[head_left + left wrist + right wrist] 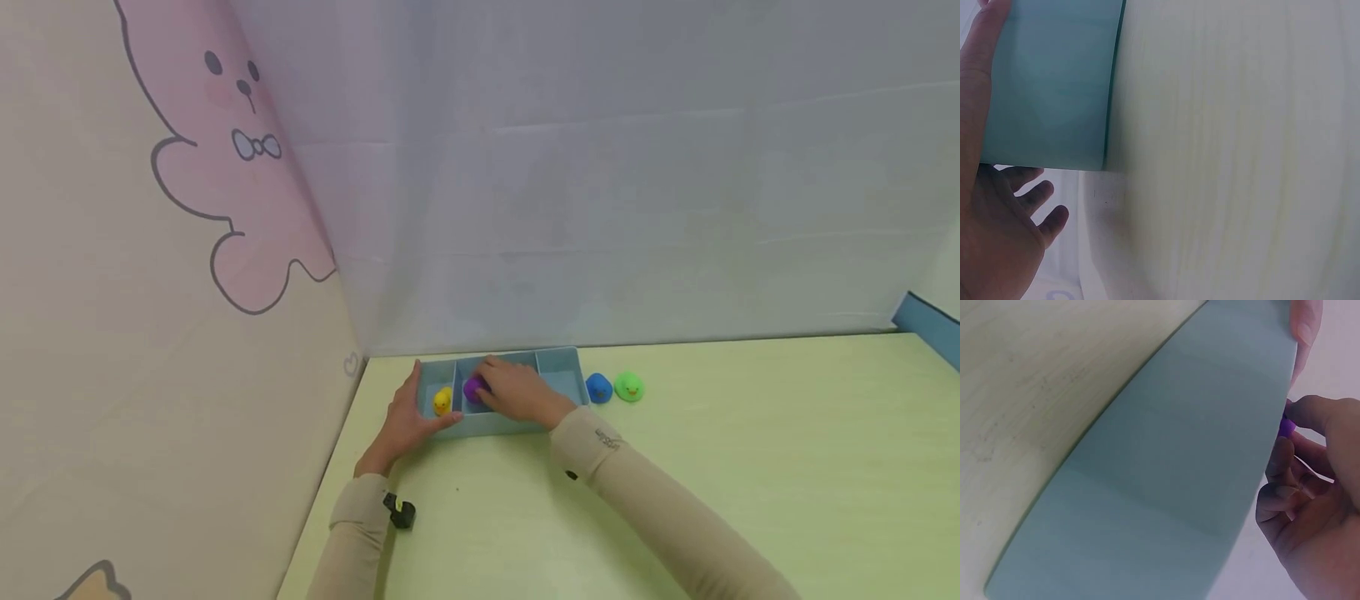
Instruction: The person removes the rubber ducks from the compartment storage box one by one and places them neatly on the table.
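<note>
Hands, two, bare, beige-sleeved. Left hand (405, 421): loosely spread, thumb laid along the near rim, fingers extended at the left end of the box; braces it, lifts nothing. Right hand (517, 390): fingers bent and drawn together, pinching a purple toy (474, 390) inside the middle compartment.

Box, one, blue-grey, three compartments (495, 425): set on a pale yellow-green table (750, 467) near the back curtain (600, 208).

Purple toy: largely covered by fingers; shape, and whether it touches the compartment floor, cannot be told. Appears close to the left divider (455, 383).

Toy duck, yellow (442, 402): left compartment. Toy duck, blue (598, 388): on the table, just beside the box's right end. Toy duck, green (630, 387): just beside the blue one.

Handling note, by judgement: pinch lightly, since the toy looks soft; hold knuckles clear of the divider; let the left hand steady the box without pushing; release only with the toy resting on its base.
</note>
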`<move>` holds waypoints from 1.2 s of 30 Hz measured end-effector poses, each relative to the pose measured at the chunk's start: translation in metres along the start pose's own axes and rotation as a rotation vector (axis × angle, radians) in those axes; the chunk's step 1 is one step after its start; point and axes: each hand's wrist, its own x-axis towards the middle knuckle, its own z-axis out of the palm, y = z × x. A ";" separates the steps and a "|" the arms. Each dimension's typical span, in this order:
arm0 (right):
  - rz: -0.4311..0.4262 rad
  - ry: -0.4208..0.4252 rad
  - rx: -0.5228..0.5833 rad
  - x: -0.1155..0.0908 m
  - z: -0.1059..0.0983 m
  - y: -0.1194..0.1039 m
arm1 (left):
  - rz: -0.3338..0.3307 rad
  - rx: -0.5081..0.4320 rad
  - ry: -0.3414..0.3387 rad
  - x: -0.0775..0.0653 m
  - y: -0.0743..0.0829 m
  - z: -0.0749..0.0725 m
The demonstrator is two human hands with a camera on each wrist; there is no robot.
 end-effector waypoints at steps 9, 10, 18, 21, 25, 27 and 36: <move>-0.002 0.004 0.005 0.000 -0.011 -0.005 | -0.006 0.016 -0.002 0.000 0.003 -0.003; 0.000 0.006 0.008 0.000 -0.012 -0.005 | -0.005 0.016 -0.001 0.000 0.003 -0.003; -0.005 0.054 0.032 -0.007 -0.016 0.000 | -0.003 -0.008 -0.008 0.000 0.002 -0.002; -0.007 0.079 0.043 -0.009 -0.016 0.003 | -0.003 -0.015 -0.007 -0.001 0.003 -0.002; -0.018 0.106 0.032 -0.012 -0.019 0.010 | -0.016 -0.003 -0.005 0.000 0.005 0.000; -0.027 0.120 0.024 -0.014 -0.020 0.014 | -0.020 0.003 -0.003 0.001 0.005 0.000; -0.039 0.153 0.027 -0.028 -0.027 0.033 | -0.029 0.009 0.009 0.003 0.004 0.004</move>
